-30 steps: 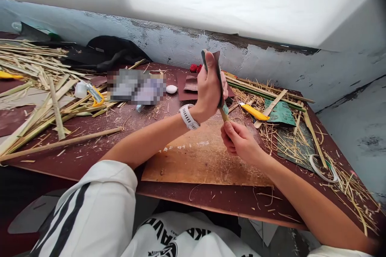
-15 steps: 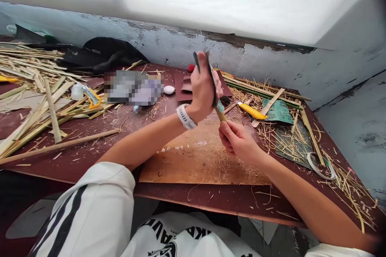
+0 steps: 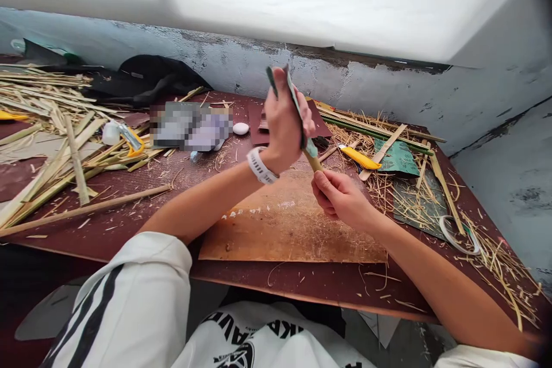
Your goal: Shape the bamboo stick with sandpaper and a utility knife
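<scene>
A folded dark green sheet of sandpaper (image 3: 295, 104) is wrapped in my left hand (image 3: 282, 121), whose fingers close round it above the board. Out of its lower end comes a tan stick (image 3: 314, 162) with a pale green part near its top. My right hand (image 3: 340, 194) grips the lower part of this stick, fingers curled tightly. The stick's upper part is hidden inside the sandpaper and my left hand. Below both hands lies a wooden board (image 3: 293, 236) dusted with fine shavings.
Bamboo strips (image 3: 56, 149) pile up at the left, beside a yellow-handled tool (image 3: 134, 141). A white oval object (image 3: 241, 129) lies near the middle. To the right are a yellow cutter (image 3: 361, 157), green sandpaper (image 3: 399, 158), a tape roll (image 3: 459, 236) and scattered shavings.
My left hand and the sandpaper have shifted slightly left and tilted more to the left. My right hand has barely moved, and the stick leans a little more to the left.
</scene>
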Motion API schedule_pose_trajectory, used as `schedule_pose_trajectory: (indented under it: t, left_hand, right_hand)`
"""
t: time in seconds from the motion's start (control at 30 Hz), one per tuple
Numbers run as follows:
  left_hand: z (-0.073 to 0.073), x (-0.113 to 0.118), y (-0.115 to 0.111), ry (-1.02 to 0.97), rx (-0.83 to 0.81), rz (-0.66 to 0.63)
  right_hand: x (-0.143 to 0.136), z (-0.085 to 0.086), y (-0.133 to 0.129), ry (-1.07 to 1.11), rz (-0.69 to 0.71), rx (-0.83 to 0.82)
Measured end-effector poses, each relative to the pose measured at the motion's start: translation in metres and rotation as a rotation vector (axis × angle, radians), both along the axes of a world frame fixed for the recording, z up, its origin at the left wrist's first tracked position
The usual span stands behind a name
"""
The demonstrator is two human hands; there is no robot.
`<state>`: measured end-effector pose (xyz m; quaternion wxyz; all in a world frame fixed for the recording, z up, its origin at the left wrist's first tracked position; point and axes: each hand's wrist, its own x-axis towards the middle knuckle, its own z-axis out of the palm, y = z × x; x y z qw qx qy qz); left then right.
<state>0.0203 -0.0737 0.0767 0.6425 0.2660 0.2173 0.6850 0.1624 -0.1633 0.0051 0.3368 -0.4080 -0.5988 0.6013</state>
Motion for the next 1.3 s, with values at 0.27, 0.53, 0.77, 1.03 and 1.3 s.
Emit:
schedule_pose_trajectory:
  t: [0.27, 0.53, 0.77, 1.03, 1.3]
  left_hand:
    - [0.005, -0.019, 0.022, 0.019, 0.195, 0.191]
    - [-0.003, 0.007, 0.001, 0.049, 0.126, 0.037]
    - [0.010, -0.019, 0.020, -0.007, 0.187, 0.166]
    - [0.005, -0.001, -0.001, 0.016, 0.236, 0.054]
    - [0.016, -0.011, -0.008, -0.046, 0.317, 0.107]
  right_hand:
    - [0.001, -0.001, -0.001, 0.007, 0.074, -0.024]
    - [-0.008, 0.001, -0.004, 0.014, -0.094, 0.010]
    - [-0.007, 0.001, -0.006, -0.025, -0.005, 0.023]
    - [-0.012, 0.001, -0.010, 0.009, -0.106, 0.068]
    - [-0.007, 0.005, -0.011, 0.024, -0.060, 0.066]
